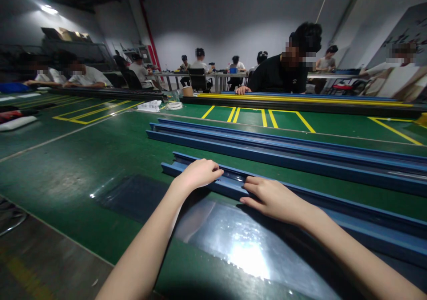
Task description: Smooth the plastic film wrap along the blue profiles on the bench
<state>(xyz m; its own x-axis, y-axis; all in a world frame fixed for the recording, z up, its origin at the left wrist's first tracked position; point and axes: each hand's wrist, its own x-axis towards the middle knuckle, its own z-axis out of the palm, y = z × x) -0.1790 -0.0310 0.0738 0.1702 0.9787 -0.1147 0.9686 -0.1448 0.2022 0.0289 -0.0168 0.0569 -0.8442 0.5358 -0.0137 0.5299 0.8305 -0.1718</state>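
A long blue channel rail (333,206) lies on the green table (100,157), running from the middle to the right edge. My left hand (200,173) rests on its near end with fingers curled over the rail's edge. Close to the right of it, my right hand (271,197) lies on the same rail, fingers pressed together and pointing left. A thin dark strip (233,175) shows between the two hands inside the rail. A sheet of clear plastic film (240,242) lies under my forearms.
A second blue rail (283,151) lies parallel further back. Beyond it a black and yellow rail (300,100) with a person in black (280,73) seated behind it. Other people sit at tables left and back. White packets (150,105) lie mid-table. Table edge at lower left.
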